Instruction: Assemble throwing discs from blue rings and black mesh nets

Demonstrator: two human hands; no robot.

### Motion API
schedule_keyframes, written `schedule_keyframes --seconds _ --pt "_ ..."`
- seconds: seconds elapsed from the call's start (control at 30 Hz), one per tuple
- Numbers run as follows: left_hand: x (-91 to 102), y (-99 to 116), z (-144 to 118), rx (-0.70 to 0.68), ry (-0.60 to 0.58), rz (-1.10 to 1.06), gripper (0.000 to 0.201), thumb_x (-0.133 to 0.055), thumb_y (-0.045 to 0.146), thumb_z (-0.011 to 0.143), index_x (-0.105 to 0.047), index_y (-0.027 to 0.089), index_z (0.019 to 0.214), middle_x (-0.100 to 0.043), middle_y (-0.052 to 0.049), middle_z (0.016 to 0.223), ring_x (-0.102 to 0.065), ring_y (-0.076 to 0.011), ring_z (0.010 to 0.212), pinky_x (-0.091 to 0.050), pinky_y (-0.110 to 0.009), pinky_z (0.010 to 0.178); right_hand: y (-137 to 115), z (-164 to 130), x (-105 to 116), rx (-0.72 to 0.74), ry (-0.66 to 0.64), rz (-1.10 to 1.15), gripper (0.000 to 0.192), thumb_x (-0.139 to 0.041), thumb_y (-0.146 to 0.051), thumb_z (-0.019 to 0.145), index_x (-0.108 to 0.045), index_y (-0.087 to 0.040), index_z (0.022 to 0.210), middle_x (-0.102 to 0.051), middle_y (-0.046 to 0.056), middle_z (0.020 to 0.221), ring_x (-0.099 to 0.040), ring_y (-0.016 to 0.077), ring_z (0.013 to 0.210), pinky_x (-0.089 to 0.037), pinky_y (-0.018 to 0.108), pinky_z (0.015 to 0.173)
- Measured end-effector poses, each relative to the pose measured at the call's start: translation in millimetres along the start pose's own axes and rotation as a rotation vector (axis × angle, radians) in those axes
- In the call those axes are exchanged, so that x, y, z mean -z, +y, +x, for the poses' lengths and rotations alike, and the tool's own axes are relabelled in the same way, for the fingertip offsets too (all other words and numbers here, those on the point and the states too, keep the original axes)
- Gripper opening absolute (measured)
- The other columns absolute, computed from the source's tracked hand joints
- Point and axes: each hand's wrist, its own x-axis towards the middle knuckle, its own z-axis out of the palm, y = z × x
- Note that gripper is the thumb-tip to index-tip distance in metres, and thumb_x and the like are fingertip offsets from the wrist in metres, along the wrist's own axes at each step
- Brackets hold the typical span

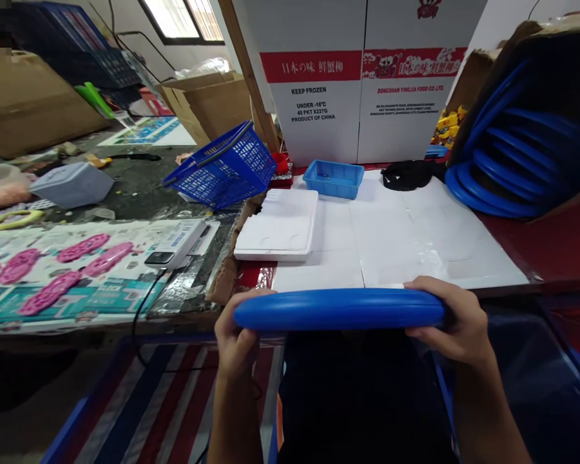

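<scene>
The left hand (pixel 236 341) and right hand (pixel 457 322) are each gripping an end of 1 blue plastic ring (pixel 338 309), holding it edge-on just before the white sheet (pixel 396 245).

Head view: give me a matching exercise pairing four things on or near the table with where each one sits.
Things:
1. blue ring
2. blue basket
3. small blue tray
4. white foam tray

Places:
A. tipped on its side on the dark tabletop
B. lying flat at the left edge of the white sheet
C. held at both ends by the left hand and right hand
D. standing in front of the white carton

Pairs: 1-C, 2-A, 3-D, 4-B
</scene>
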Motion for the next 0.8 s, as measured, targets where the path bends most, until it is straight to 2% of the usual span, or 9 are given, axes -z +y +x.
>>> schedule_keyframes --seconds 0.1,0.2,0.3,0.43,0.53,0.63,0.73,0.8 --pt "8.1 6.4 10.5 -0.006 -0.194 -0.052 0.072 -0.077 0.078 0.083 -0.078 0.015 0.118 -0.080 -0.015 0.111 -0.077 -0.0353 0.101 -0.064 -0.044 0.088 3.3 -2.8 -4.7 0.012 0.008 0.015 0.052 -0.087 -0.032 0.091 -0.070 -0.024 0.139 -0.082 0.008 0.113 -0.081 0.0273 0.094 -0.066 0.037 0.079" --pt "11.3 28.9 15.4 -0.050 -0.388 0.046 0.073 -0.078 0.081 0.083 -0.079 0.017 0.120 -0.082 -0.014 0.110 -0.078 -0.0350 0.101 -0.064 -0.042 0.088 1.2 -2.1 -8.5 0.029 -0.045 -0.027 0.050 -0.087 -0.036 0.092 -0.070 -0.024 0.137 -0.082 0.007 0.109 -0.081 0.0268 0.092 -0.065 0.037 0.079" --pt "8.0 54.9 17.9 -0.154 -0.409 0.255 0.063 -0.080 0.075 0.087 -0.079 0.023 0.122 -0.083 -0.008 0.110 -0.080 -0.0300 0.098 -0.062 -0.036 0.086 -2.7 -1.8 -9.3 0.034 -0.092 -0.044 0.048 -0.087 -0.036 0.093 -0.069 -0.024 0.135 -0.082 0.006 0.104 -0.081 0.0255 0.087 -0.065 0.037 0.077" --pt "4.5 83.7 19.0 -0.292 -0.436 0.374 0.047 -0.080 0.057 0.093 -0.076 0.026 0.129 -0.084 -0.004 0.113 -0.081 -0.0257 0.096 -0.062 -0.032 0.087 -9.0 -1.6 -6.1 0.035 -0.095 -0.055 0.049 -0.088 -0.038 0.092 -0.070 -0.023 0.134 -0.082 0.007 0.106 -0.081 0.0250 0.088 -0.064 0.036 0.078" --pt "0.0 104.7 16.3 -0.372 -0.445 0.444 0.047 -0.081 0.051 0.095 -0.072 0.026 0.133 -0.083 -0.006 0.118 -0.081 -0.0267 0.104 -0.062 -0.034 0.095 -16.0 1.6 -4.4 0.079 -0.140 -0.072 0.051 -0.088 -0.041 0.093 -0.070 -0.021 0.135 -0.082 0.007 0.105 -0.080 0.0249 0.088 -0.064 0.036 0.080" --pt "-12.5 124.2 14.7 -0.435 -0.529 0.448 0.055 -0.080 0.059 0.097 -0.070 0.023 0.137 -0.083 -0.008 0.122 -0.081 -0.0262 0.108 -0.063 -0.034 0.099 -24.3 6.7 -6.0 0.140 -0.214 -0.064 0.058 -0.088 -0.043 0.093 -0.067 -0.017 0.140 -0.082 0.008 0.103 -0.078 0.0240 0.086 -0.062 0.037 0.077" --pt "-26.6 133.0 17.7 -0.513 -0.601 0.409 0.054 -0.078 0.056 0.099 -0.068 0.019 0.138 -0.084 -0.009 0.121 -0.083 -0.0243 0.105 -0.065 -0.031 0.094 -31.8 11.0 -7.0 0.164 -0.270 -0.055 0.063 -0.090 -0.042 0.092 -0.065 -0.014 0.143 -0.081 0.010 0.104 -0.077 0.0232 0.085 -0.061 0.035 0.072" --pt "-30.6 130.0 20.0 -0.546 -0.614 0.377 0.048 -0.077 0.048 0.102 -0.068 0.018 0.139 -0.085 -0.009 0.120 -0.083 -0.0234 0.103 -0.065 -0.029 0.090 -34.6 12.6 -4.9 0.150 -0.301 -0.037 0.064 -0.089 -0.044 0.093 -0.064 -0.014 0.144 -0.081 0.011 0.107 -0.077 0.0237 0.090 -0.062 0.035 0.075"
